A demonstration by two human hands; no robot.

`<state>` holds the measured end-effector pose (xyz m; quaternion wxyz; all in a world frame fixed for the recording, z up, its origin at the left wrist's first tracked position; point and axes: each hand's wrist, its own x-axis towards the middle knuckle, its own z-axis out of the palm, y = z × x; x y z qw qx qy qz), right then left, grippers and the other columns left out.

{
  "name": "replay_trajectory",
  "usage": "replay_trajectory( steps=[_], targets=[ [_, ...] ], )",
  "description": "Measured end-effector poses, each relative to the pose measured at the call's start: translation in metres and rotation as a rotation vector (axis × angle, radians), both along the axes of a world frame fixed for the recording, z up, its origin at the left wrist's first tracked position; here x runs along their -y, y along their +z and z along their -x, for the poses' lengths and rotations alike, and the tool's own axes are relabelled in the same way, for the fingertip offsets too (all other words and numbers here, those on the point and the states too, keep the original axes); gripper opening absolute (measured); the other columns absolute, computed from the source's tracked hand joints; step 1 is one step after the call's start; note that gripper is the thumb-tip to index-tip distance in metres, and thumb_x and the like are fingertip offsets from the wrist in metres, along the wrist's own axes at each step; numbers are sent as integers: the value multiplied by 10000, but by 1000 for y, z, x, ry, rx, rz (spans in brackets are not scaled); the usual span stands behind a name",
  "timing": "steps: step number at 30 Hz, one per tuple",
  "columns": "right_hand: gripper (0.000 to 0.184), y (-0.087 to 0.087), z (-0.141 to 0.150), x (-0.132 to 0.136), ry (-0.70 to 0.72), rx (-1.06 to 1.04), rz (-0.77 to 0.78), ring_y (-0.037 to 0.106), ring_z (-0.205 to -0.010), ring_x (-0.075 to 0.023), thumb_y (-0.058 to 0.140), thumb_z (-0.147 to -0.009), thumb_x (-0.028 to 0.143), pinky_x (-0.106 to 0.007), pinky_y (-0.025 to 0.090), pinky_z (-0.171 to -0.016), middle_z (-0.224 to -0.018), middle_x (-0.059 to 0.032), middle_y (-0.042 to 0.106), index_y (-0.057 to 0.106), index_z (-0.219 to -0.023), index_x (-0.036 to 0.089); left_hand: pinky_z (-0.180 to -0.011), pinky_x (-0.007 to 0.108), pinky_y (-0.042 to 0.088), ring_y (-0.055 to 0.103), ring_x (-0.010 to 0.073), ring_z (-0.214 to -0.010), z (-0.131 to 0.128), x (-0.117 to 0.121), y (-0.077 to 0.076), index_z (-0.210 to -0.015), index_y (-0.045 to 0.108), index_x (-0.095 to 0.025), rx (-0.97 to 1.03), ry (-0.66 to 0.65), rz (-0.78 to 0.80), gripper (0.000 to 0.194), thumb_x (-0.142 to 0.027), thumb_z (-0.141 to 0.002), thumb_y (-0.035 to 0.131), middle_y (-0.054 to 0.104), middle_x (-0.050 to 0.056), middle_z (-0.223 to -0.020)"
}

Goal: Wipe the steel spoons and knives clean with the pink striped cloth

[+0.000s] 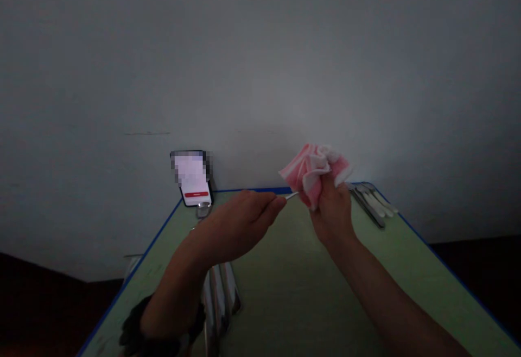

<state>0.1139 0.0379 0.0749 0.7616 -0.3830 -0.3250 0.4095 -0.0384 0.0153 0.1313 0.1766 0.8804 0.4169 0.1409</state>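
My left hand is closed in a pinch on the handle of a thin metal utensil, whose far end disappears into a pink and white cloth. My right hand is closed round that bunched cloth and holds it up over the far part of the green table. The utensil's working end is hidden inside the cloth, so I cannot tell which kind it is.
Several pieces of cutlery lie at the table's far right, and more cutlery lies under my left forearm. A phone stands lit against the white wall at the far left corner. The table has a blue edge.
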Motion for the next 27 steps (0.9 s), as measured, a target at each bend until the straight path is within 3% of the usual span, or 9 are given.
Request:
replay_trajectory(
  steps=[4, 8, 11, 16, 22, 24, 27],
  targets=[
    [279, 3, 13, 8, 116, -184, 53, 418, -494, -87, 536, -734, 477, -216, 381, -469, -573, 36, 478, 522, -715, 199, -516, 220, 328, 459, 105, -529, -6, -4, -7, -705, 512, -169, 0, -6, -77, 405, -371, -930, 243, 525, -16, -607],
    [309, 10, 19, 18, 158, -105, 123, 391, -468, -92, 496, -754, 487, -223, 334, -427, -529, 32, 434, 492, -624, 207, -582, 249, 364, 534, 134, -608, -13, -9, -19, -779, 575, -156, -25, -5, -171, 374, -299, -929, 264, 610, 28, -706],
    [310, 14, 14, 18, 115, -60, 126, 383, -460, -92, 462, -775, 474, -231, 323, -434, -525, 27, 434, 500, -623, 207, -590, 253, 365, 542, 138, -629, -18, -8, -22, -809, 568, -159, 0, -7, -191, 362, -298, -934, 258, 621, 34, -749],
    [265, 11, -4, 2, 4, -9, -28, 500, -559, -107, 476, -771, 447, -232, 379, -506, -673, 0, 568, 560, -787, 196, -525, 234, 331, 463, 106, -524, -16, 0, -9, -723, 505, -173, 56, 7, -55, 407, -395, -933, 237, 540, -14, -616],
    [289, 20, -34, 1, -219, 452, -193, 563, -747, -162, 563, -739, 407, -250, 414, -608, -823, -43, 647, 644, -889, 173, -496, 213, 325, 430, 97, -508, 18, 9, 10, -684, 469, -185, 63, 42, 162, 399, -456, -905, 276, 457, -42, -565],
    [254, 23, -37, 4, -197, 561, -185, 563, -727, -164, 605, -714, 383, -241, 405, -579, -777, -36, 648, 657, -841, 169, -478, 203, 315, 409, 90, -494, 27, 10, 12, -669, 455, -184, 69, 49, 205, 409, -460, -906, 268, 428, -48, -553],
    [266, 18, -28, 5, -172, 466, -106, 540, -625, -137, 558, -750, 413, -231, 381, -522, -680, -6, 611, 641, -805, 166, -483, 202, 303, 401, 88, -505, 28, 9, 12, -655, 452, -180, 52, 34, 159, 412, -443, -912, 267, 420, -45, -559]
  ],
)
